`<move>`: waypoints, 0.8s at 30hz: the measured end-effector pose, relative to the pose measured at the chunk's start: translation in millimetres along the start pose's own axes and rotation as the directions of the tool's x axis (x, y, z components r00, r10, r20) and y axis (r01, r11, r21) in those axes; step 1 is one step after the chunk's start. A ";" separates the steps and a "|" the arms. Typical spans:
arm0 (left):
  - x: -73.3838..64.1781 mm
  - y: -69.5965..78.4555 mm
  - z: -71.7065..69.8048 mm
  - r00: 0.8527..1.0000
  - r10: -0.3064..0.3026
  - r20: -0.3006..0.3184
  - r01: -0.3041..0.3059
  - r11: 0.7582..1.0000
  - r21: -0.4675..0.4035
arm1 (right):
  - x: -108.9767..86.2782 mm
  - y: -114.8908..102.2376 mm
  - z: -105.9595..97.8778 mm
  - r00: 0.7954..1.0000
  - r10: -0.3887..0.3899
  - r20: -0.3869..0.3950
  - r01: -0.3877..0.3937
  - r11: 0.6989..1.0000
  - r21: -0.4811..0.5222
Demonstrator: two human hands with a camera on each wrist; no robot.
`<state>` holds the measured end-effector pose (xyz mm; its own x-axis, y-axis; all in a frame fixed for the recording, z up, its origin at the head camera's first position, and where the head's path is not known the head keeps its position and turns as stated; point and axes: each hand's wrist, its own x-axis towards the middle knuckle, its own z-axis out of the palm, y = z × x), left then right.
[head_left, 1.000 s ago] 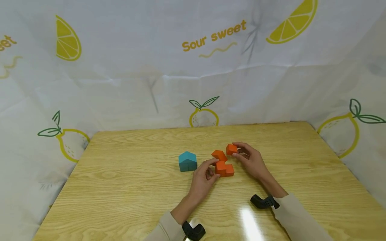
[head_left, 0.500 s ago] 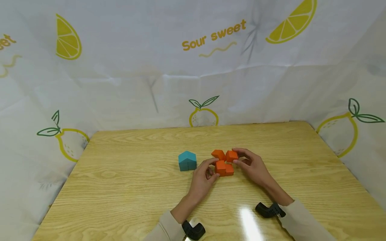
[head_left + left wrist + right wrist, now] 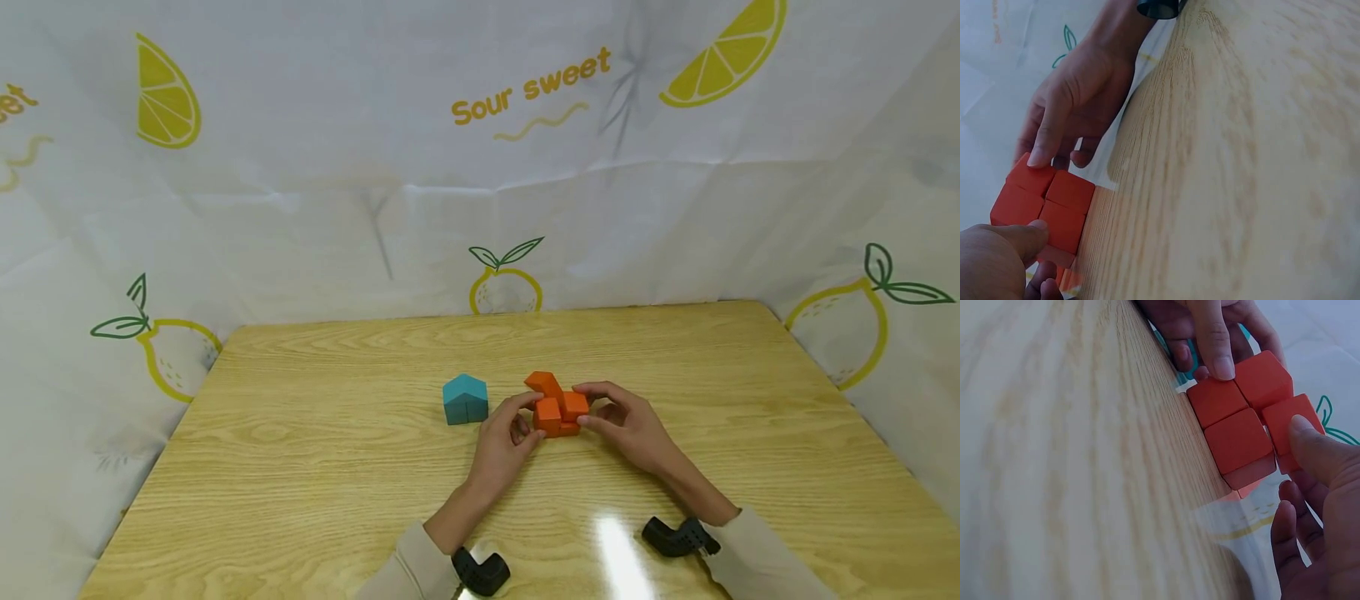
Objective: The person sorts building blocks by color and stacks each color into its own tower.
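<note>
In the head view, a small cluster of orange blocks stands right of the table's middle. My left hand (image 3: 501, 446) holds the left side of the cluster, thumb and fingers on an upper orange block (image 3: 547, 412). My right hand (image 3: 628, 427) pinches another orange block (image 3: 575, 405) by thumb and fingertips, just above a lower orange block (image 3: 570, 430). Behind them sits an angled orange block (image 3: 542, 382). In the right wrist view the pinched block (image 3: 1288, 422) lies close beside the upper left block (image 3: 1264, 378), slightly out of line with it.
Left of my left hand stands a teal block group (image 3: 465, 400) with a peaked top. The wooden table (image 3: 315, 467) ends at a white lemon-print cloth (image 3: 337, 250) behind it. A black wrist device (image 3: 482, 573) sits on each sleeve.
My right hand has brought its orange block down and nearer, from beside the angled block to against the cluster held by my left hand. The left hand has stayed in place.
</note>
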<state>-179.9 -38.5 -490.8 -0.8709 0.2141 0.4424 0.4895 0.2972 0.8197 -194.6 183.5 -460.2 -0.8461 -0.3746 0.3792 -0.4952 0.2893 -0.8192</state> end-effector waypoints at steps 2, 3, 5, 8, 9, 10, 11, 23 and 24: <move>-0.1 0.3 -0.3 1.000 -0.005 0.001 0.005 1.000 -0.002 | -0.9 8.8 0.7 1.000 -0.019 0.003 0.019 1.000 0.004; -0.1 0.3 -0.3 1.000 -0.006 0.001 0.006 1.000 -0.003 | -1.2 12.9 0.9 1.000 -0.027 0.006 0.027 1.000 0.007; -0.2 0.5 -0.4 1.000 -0.006 -0.001 0.006 1.000 -0.003 | -1.7 20.4 1.1 0.999 -0.040 0.011 0.040 0.999 0.014; -0.2 0.7 -0.3 1.000 -0.001 -0.002 0.001 1.000 -0.005 | -1.6 25.8 1.1 0.998 -0.062 0.014 0.062 0.998 0.022; -0.1 0.8 -0.3 1.000 0.000 -0.002 0.000 1.000 -0.004 | -1.6 26.9 1.2 0.998 -0.068 0.014 0.067 0.997 0.024; 0.0 0.9 0.0 1.000 0.001 -0.002 -0.001 1.000 -0.004 | -1.8 27.8 1.3 0.997 -0.071 0.015 0.071 0.997 0.024; 0.1 1.0 0.2 1.000 0.002 -0.002 -0.002 1.000 -0.004 | -1.9 28.3 1.5 0.997 -0.073 0.014 0.073 0.997 0.024; 0.4 1.9 0.4 1.000 -0.005 0.002 0.005 1.000 -0.003 | -1.1 21.7 2.6 0.997 -0.067 0.033 0.066 0.998 0.021; 0.2 1.7 0.3 1.000 -0.005 0.002 0.005 1.000 -0.001 | -1.0 21.6 2.8 0.997 -0.071 0.034 0.070 0.997 0.021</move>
<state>-179.2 -37.7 -489.4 -0.8733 0.2141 0.4376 0.4850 0.2975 0.8224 -203.9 187.7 -479.5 -0.8015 -0.4241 0.4217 -0.5495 0.2439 -0.7991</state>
